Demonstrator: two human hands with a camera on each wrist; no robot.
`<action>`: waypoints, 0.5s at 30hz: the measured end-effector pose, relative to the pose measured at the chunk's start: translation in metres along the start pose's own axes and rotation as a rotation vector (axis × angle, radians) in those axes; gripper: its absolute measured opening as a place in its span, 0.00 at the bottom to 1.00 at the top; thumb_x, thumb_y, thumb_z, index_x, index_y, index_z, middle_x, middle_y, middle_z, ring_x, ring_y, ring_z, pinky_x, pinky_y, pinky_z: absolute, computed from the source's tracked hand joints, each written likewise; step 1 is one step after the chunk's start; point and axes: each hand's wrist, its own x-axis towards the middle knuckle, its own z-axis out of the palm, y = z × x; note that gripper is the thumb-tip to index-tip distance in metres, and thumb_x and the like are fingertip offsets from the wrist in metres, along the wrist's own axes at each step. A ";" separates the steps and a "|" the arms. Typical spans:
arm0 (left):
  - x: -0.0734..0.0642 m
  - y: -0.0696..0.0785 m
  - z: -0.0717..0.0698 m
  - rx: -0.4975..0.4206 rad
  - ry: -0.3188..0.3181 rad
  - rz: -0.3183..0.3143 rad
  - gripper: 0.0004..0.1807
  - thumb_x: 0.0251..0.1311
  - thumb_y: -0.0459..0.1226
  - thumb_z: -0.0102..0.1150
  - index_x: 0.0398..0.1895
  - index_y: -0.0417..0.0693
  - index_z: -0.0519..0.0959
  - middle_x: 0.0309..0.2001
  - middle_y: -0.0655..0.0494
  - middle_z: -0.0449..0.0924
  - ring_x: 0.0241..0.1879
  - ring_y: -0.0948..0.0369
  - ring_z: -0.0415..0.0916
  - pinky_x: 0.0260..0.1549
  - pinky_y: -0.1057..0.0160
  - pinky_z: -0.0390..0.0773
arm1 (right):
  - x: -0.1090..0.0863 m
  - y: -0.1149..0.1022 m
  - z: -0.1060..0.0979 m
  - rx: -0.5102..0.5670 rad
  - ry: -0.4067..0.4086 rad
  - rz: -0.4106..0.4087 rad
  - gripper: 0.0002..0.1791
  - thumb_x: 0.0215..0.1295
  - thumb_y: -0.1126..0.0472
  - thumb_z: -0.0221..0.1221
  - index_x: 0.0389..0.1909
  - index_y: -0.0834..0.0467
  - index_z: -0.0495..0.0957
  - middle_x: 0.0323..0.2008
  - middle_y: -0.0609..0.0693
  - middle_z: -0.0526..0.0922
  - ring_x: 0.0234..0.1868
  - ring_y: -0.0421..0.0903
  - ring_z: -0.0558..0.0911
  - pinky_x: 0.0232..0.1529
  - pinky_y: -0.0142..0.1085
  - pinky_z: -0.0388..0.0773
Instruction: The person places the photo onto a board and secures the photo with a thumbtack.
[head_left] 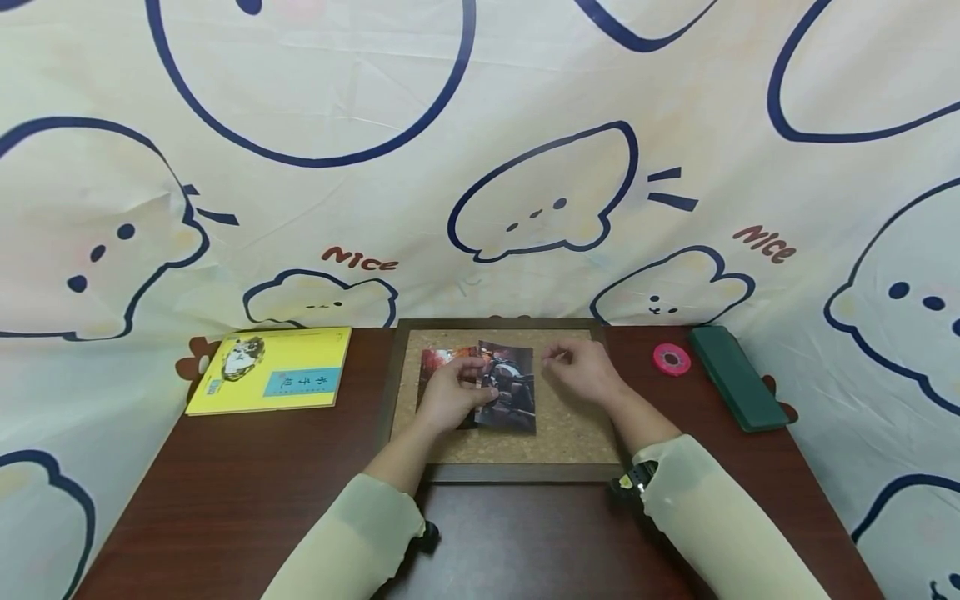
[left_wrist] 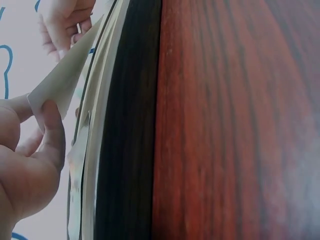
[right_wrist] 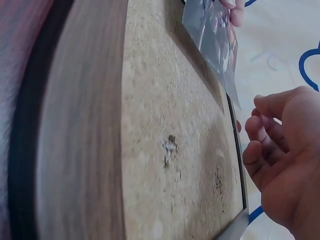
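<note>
Between thumb and fingers my left hand (head_left: 450, 393) pinches a dark glossy photo card (head_left: 512, 392) by its left edge. The card's pale back (left_wrist: 62, 80) faces the left wrist view, tilted above the board. Behind it, a second picture with red and orange tones (head_left: 444, 360) lies on the cork board (head_left: 570, 437), partly covered by the hand and card. Just right of the card is my right hand (head_left: 587, 371), over the board's upper right. Its fingers (right_wrist: 256, 150) are curled and the thumb is near the index fingertip; nothing shows between them.
The board's dark wooden frame (head_left: 517, 473) lies on a brown table (head_left: 300, 500). A yellow book (head_left: 300, 350) is at the left. On the right are a pink ring-shaped item (head_left: 671, 359) and a dark green case (head_left: 738, 379). A printed cloth (head_left: 540, 83) hangs behind.
</note>
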 end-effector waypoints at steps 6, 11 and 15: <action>0.004 -0.001 0.007 0.015 -0.002 0.005 0.27 0.55 0.33 0.77 0.59 0.43 0.80 0.50 0.46 0.82 0.38 0.56 0.83 0.34 0.61 0.84 | 0.009 -0.003 0.006 0.005 -0.018 0.010 0.07 0.70 0.58 0.65 0.45 0.54 0.87 0.43 0.48 0.89 0.45 0.48 0.85 0.50 0.47 0.81; 0.007 -0.005 0.012 0.105 0.030 0.028 0.27 0.54 0.35 0.78 0.58 0.43 0.81 0.47 0.48 0.82 0.39 0.57 0.81 0.35 0.61 0.83 | 0.019 -0.007 0.013 0.004 -0.054 -0.010 0.09 0.72 0.58 0.65 0.48 0.56 0.86 0.44 0.49 0.88 0.48 0.49 0.84 0.52 0.46 0.80; 0.010 -0.006 0.016 0.230 0.057 0.093 0.27 0.53 0.36 0.79 0.57 0.43 0.83 0.45 0.51 0.83 0.37 0.59 0.79 0.35 0.61 0.80 | 0.025 -0.012 0.017 -0.038 -0.071 0.002 0.10 0.72 0.57 0.64 0.49 0.55 0.86 0.43 0.48 0.87 0.46 0.48 0.84 0.50 0.46 0.81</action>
